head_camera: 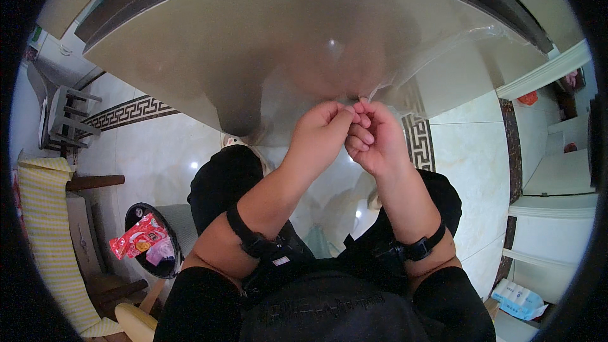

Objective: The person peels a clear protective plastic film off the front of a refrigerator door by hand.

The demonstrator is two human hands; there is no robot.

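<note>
A large glossy grey-beige panel [304, 23] spans the upper part of the head view, with blurred reflections on it. Over its right part lies wrinkled clear plastic film [430, 59], whose lower edge comes down to the fingers. My right hand [380, 137] pinches this edge between thumb and forefinger, its other fingers curled. Close against it is my left hand [318, 133], thumb and forefinger pressed together at the same spot; whether they grip film is hidden. Both hands are just in front of the panel's near edge, above my knees.
At the lower left stands a mesh waste bin [183, 228] with a red wrapper [142, 237] on top. Beyond it are a chair with a yellow checked cloth [47, 232] and a grey stool [71, 116]. White shelves [546, 237] at the right hold a blue-white package [520, 299].
</note>
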